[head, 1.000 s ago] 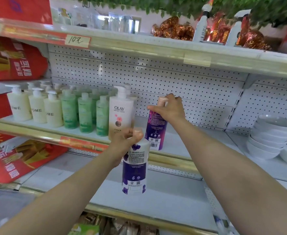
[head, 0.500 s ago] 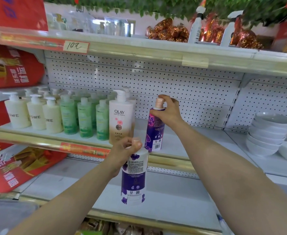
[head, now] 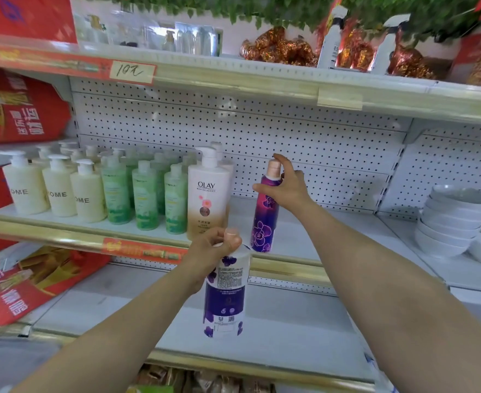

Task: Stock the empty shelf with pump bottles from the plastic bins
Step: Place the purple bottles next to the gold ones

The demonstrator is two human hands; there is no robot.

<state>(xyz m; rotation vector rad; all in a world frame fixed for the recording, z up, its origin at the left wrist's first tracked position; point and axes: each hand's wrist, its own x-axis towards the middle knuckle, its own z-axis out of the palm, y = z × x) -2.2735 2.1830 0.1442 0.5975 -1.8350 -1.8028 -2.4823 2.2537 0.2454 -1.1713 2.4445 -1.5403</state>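
A purple flowered bottle (head: 264, 211) stands upright on the middle shelf (head: 333, 236), just right of the Olay pump bottle (head: 207, 198). My right hand (head: 286, 188) sits around its neck with the fingers spread and loose, the thumb near the left side. My left hand (head: 213, 248) grips the top of a white and purple bottle (head: 225, 296), which hangs upright in front of the shelf edge, its back label facing me.
Cream pump bottles (head: 57, 191) and green bottles (head: 145, 194) fill the shelf's left part. White bowls (head: 455, 219) are stacked at the right. Red bags (head: 15, 109) hang at the left. A bare lower shelf (head: 304, 330) lies below the held bottle.
The purple bottle has been stood on the shelf and turned so its flowered front faces me. My right hand's fingers have loosened from its cap. My left hand and its bottle rose slightly.
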